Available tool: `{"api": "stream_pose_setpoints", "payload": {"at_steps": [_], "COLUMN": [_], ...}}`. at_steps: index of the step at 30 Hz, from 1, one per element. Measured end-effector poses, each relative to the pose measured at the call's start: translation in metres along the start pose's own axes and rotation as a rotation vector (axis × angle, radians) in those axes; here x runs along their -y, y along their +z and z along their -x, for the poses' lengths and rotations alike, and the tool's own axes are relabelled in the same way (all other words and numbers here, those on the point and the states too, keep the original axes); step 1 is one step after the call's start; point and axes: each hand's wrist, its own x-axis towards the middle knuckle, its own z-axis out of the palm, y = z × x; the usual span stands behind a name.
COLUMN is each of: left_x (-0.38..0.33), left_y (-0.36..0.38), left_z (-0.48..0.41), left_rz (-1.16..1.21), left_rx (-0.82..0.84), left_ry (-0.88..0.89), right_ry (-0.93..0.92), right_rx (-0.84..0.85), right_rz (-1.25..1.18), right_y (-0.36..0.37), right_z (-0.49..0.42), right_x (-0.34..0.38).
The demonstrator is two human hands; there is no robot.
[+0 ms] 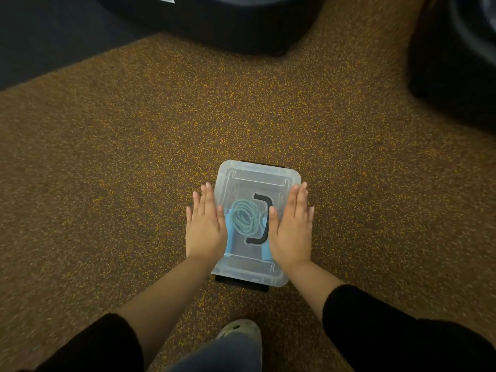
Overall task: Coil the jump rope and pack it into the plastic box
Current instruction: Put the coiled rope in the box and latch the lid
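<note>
Your left hand (205,229) and right hand (291,232) lie flat, fingers straight, holding nothing, on the clear plastic box (249,275). Between them sits the coiled teal jump rope (243,217), inside. Uneven pressure could leave a lid corner unseated or skid the box.

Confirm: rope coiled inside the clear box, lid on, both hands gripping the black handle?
No. The head view shows the left hand and right hand flat on the lid, either side of the black handle. The rope is coiled inside, lid on.
</note>
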Motion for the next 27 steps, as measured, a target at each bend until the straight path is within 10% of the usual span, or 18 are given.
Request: {"api": "stream_pose_setpoints", "payload": {"at_steps": [15, 27], "left_x": [0.009, 0.025], "left_y": [-0.019, -0.002], "left_z": [0.017, 0.063], "left_rz": [0.456, 1.085], "left_rx": [0.117, 0.267], "left_ry": [-0.382, -0.798], "right_ry": [-0.181, -0.114], "right_rx": [0.094, 0.624], "right_rz": [0.220, 0.302], "right_y": [-0.022, -0.037], "right_z": [-0.083, -0.143], "right_x": [0.012, 0.035]}}
